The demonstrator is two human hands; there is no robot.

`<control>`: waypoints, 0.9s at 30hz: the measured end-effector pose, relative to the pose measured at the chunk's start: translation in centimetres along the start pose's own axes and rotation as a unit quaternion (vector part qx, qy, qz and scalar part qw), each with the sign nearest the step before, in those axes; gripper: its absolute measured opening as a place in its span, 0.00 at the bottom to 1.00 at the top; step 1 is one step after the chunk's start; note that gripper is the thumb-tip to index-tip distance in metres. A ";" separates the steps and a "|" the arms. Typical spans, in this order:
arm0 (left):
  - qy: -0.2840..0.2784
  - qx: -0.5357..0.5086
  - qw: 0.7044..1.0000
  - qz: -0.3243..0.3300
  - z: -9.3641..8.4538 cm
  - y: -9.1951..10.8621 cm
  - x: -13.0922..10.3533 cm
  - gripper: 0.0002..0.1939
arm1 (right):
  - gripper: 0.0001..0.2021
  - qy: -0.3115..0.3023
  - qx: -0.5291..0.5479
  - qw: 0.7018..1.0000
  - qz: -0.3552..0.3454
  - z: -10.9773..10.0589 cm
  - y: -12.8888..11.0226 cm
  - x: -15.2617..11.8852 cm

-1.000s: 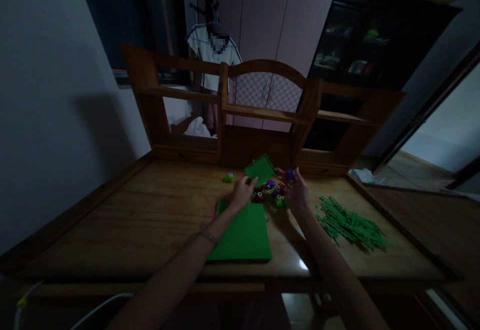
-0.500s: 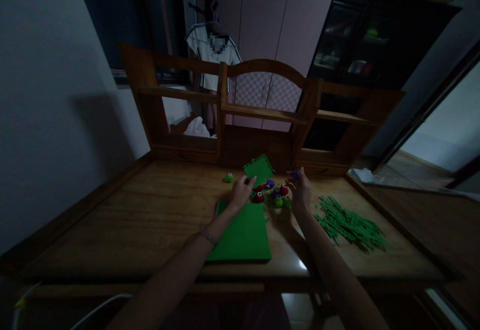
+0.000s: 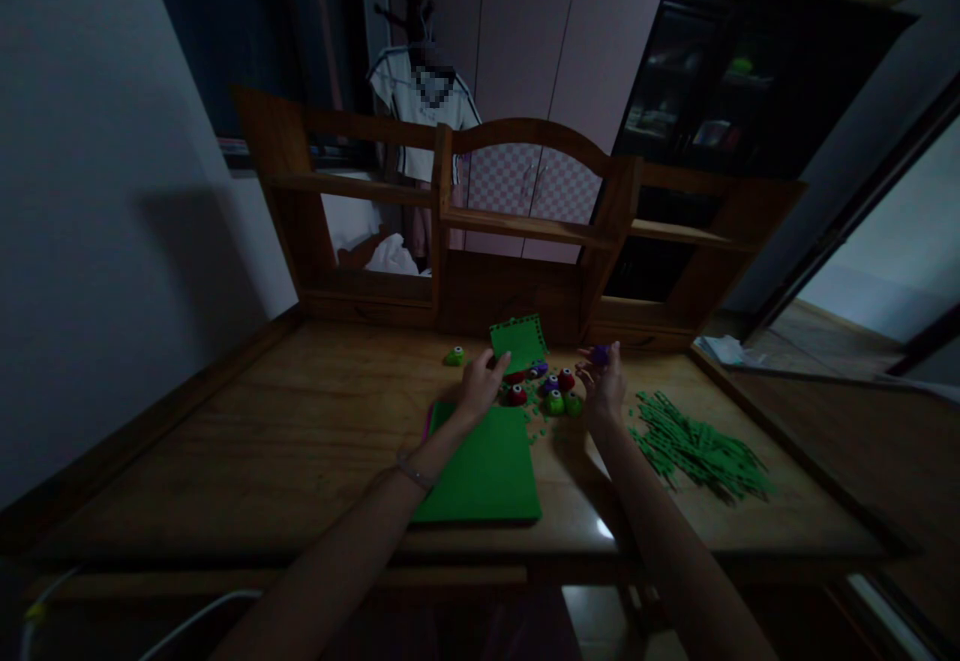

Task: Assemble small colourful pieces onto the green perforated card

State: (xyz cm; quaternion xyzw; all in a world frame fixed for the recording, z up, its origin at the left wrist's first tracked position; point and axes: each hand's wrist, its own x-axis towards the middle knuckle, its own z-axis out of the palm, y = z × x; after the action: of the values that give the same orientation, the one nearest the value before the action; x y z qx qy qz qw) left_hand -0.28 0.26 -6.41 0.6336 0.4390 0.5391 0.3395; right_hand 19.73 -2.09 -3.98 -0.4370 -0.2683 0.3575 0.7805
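Observation:
My left hand point(image 3: 484, 384) pinches the lower left edge of a green sheet point(image 3: 521, 341), which has a row of dark holes along its far edge. In my right hand point(image 3: 604, 389) is a purple punch point(image 3: 600, 354), raised to the right of the sheet. Between my hands lie several small punches, among them a red one point(image 3: 566, 379), a green one point(image 3: 554, 402) and a purple one point(image 3: 551, 384), with tiny green bits around them. A stack of green sheets point(image 3: 487, 471) rests under my left forearm.
A pile of green strips point(image 3: 701, 446) lies on the right of the wooden table point(image 3: 300, 421). A green punch point(image 3: 454, 356) sits alone beyond my left hand. Wooden shelves point(image 3: 525, 226) stand along the table's back edge.
The green sheet has turned slightly and sits a little lower in my left hand. The purple punch in my right hand has shifted slightly right and its body shows more.

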 end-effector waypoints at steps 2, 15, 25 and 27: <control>0.002 -0.003 1.000 0.001 0.0 0.2 -0.1 0.17 | 0.20 -0.001 -0.001 1.000 0.000 0.0 0.1 0.0; 0.004 0.010 1.000 0.005 0.1 -0.3 0.2 0.17 | 0.22 -0.001 0.002 1.000 0.005 -0.3 0.2 0.1; 0.003 0.000 1.000 -0.008 0.0 0.2 0.1 0.16 | 0.24 -0.005 0.018 0.999 0.026 -0.1 0.0 0.0; 0.000 -0.004 1.000 -0.016 0.0 0.3 -0.1 0.16 | 0.24 -0.006 0.015 0.999 0.028 -0.2 0.0 -0.1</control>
State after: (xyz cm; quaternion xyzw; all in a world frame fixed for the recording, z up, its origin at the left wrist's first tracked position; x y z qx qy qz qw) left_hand -0.17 0.06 -6.14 0.6252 0.4464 0.5354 0.3509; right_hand 19.81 -2.20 -4.11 -0.4308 -0.2555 0.3855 0.7749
